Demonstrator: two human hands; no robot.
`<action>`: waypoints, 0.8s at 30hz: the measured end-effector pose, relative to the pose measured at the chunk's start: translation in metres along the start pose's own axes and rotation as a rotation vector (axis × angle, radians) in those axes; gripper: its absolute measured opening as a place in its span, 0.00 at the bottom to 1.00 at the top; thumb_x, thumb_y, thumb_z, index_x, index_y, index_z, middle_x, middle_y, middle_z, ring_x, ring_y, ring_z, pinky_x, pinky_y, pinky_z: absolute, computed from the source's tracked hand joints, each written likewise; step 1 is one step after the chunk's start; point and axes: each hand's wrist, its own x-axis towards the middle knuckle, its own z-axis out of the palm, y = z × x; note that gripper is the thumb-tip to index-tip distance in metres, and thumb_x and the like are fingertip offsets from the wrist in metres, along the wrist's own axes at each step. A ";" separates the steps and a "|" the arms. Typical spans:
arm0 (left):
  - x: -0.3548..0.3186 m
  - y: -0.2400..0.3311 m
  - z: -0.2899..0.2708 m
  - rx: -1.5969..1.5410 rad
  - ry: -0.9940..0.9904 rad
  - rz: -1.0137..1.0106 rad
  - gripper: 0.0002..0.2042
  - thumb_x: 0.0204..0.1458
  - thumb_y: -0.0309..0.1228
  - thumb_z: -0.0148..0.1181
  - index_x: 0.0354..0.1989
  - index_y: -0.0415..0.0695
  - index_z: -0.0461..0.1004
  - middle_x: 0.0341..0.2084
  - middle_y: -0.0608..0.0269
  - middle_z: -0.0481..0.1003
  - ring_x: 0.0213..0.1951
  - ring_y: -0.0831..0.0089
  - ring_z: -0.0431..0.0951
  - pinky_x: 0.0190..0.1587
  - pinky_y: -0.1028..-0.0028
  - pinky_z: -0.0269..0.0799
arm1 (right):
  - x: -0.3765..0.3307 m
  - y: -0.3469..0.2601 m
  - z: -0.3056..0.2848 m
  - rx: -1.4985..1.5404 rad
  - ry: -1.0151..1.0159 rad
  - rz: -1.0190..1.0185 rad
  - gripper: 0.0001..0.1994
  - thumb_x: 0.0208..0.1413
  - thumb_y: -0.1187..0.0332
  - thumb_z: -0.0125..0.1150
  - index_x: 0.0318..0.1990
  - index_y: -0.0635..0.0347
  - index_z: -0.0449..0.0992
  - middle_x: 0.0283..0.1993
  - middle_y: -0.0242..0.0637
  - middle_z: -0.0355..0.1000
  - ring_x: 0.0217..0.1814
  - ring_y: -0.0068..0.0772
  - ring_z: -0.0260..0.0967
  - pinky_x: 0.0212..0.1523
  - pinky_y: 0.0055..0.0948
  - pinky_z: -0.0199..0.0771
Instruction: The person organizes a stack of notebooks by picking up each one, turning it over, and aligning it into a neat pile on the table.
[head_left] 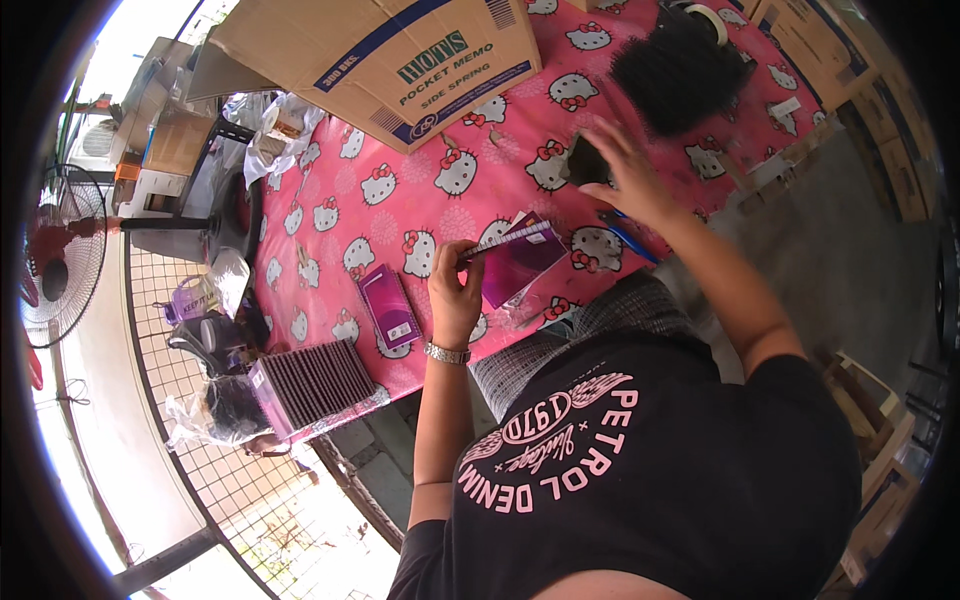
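My left hand [457, 290] pinches the spiral-bound edge of a purple pocket notebook [520, 262] near the table's front edge. The notebook is tilted, and loose-looking page edges show at its top. Farther right, my right hand [632, 178] is raised with fingers and thumb apart, beside a small dark object [586, 162] whose kind I cannot make out. Another purple notebook [387, 306] lies flat to the left of my left hand. At the near left corner stands a row of several spiral notebooks [315, 385], packed together with their black spines up.
A large cardboard box [400, 60] stands at the back. A heap of black bristly-looking strands [680, 75] lies at the back right, with a tape roll [708, 22] on it. A blue pen [632, 242] is near the right edge. A fan [65, 255] stands left.
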 end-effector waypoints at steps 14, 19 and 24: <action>-0.016 -0.005 0.020 -0.599 0.307 -0.271 0.10 0.57 0.17 0.58 0.46 0.32 0.78 0.35 0.63 0.80 0.36 0.80 0.78 0.41 0.80 0.74 | -0.026 -0.156 0.007 0.264 -0.203 -0.133 0.27 0.47 0.63 0.70 0.57 0.60 0.74 0.57 0.39 0.71 0.58 0.42 0.66 0.59 0.42 0.63; -0.025 -0.007 0.027 -0.468 0.379 -0.202 0.10 0.56 0.15 0.57 0.45 0.31 0.78 0.36 0.61 0.80 0.37 0.80 0.78 0.42 0.79 0.74 | -0.021 -0.162 0.024 0.178 -0.269 -0.187 0.27 0.46 0.62 0.70 0.56 0.59 0.74 0.56 0.37 0.71 0.56 0.39 0.66 0.58 0.43 0.62; -0.026 -0.006 0.027 -0.320 0.401 -0.180 0.11 0.55 0.14 0.56 0.45 0.31 0.78 0.35 0.62 0.80 0.36 0.80 0.78 0.41 0.79 0.74 | -0.025 -0.167 0.020 0.178 -0.171 -0.177 0.24 0.46 0.63 0.68 0.53 0.58 0.77 0.53 0.35 0.73 0.55 0.35 0.66 0.57 0.39 0.62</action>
